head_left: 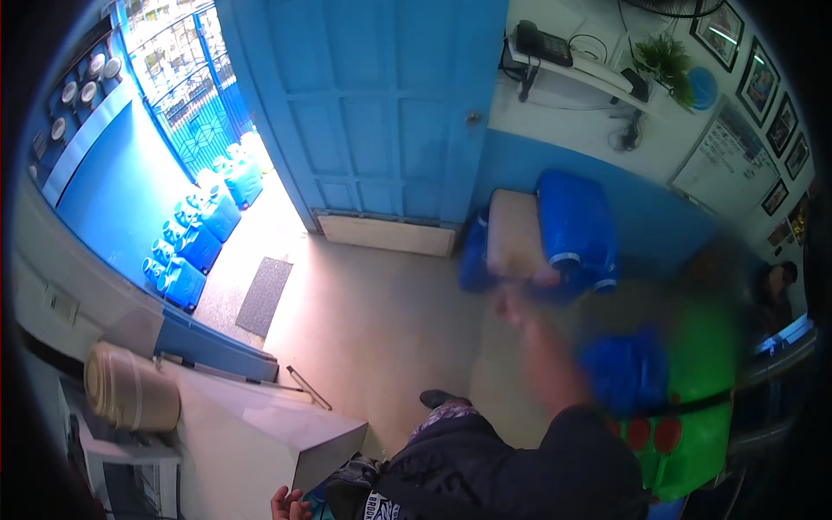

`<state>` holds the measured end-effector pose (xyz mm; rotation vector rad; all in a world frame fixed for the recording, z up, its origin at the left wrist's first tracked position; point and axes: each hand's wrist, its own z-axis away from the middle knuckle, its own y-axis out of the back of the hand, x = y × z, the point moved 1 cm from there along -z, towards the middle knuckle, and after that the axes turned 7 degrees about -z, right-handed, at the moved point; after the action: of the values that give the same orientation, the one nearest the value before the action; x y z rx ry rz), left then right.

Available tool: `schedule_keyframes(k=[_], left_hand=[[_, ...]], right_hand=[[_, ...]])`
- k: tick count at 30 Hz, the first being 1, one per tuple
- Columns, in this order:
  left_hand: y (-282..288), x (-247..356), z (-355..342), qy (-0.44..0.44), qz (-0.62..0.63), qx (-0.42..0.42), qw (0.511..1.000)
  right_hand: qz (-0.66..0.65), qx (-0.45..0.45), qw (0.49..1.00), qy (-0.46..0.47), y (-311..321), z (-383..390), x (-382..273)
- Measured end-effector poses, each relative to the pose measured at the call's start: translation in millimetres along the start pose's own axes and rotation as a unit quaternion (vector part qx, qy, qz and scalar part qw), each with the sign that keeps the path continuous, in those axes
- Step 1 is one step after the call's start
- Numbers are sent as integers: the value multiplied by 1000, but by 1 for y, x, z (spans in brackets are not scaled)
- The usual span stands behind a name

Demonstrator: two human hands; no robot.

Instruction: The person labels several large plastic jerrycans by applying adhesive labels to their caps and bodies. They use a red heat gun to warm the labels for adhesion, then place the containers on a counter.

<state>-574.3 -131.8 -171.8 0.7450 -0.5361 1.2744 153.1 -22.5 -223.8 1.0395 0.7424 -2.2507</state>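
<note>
My right arm (pixel 559 364), in a dark sleeve, reaches forward over the floor. My right hand (pixel 513 307) is smeared by motion at the lower edge of a beige jug-like container (pixel 513 230). Whether it touches the container, or holds anything, cannot be made out. Against the beige container stands a large blue water jug (pixel 576 221) with capped spouts; another blue container (pixel 474 256) shows on its left. At the bottom edge my left hand (pixel 291 503) is partly in view, fingers loosely bent and apart, nothing seen in them. It is beside a white cabinet (pixel 321 442).
A blue panelled door (pixel 373 113) stands ajar, with several blue jugs (pixel 199 234) outside and a grey mat (pixel 264 296). At right are a blurred blue container (pixel 620 373) and a green object (pixel 702 407) with red round parts. A wall shelf (pixel 589 74) holds a telephone.
</note>
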Motion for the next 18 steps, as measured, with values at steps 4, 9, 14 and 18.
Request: schedule_keyframes(k=[4, 9, 14, 18], left_hand=[[-72, 35, -41, 25, -18, -13, 999], [-126, 74, -71, 35, -30, 0, 999], [-136, 92, -74, 32, -27, 46, 998], [-129, 78, -67, 38, -16, 77, 996]], right_hand=[[317, 133, 840, 420, 16, -61, -227], [359, 305, 521, 712, 17, -84, -464], [409, 402, 482, 662, 25, -95, -587], [471, 413, 523, 577, 42, -129, -631]])
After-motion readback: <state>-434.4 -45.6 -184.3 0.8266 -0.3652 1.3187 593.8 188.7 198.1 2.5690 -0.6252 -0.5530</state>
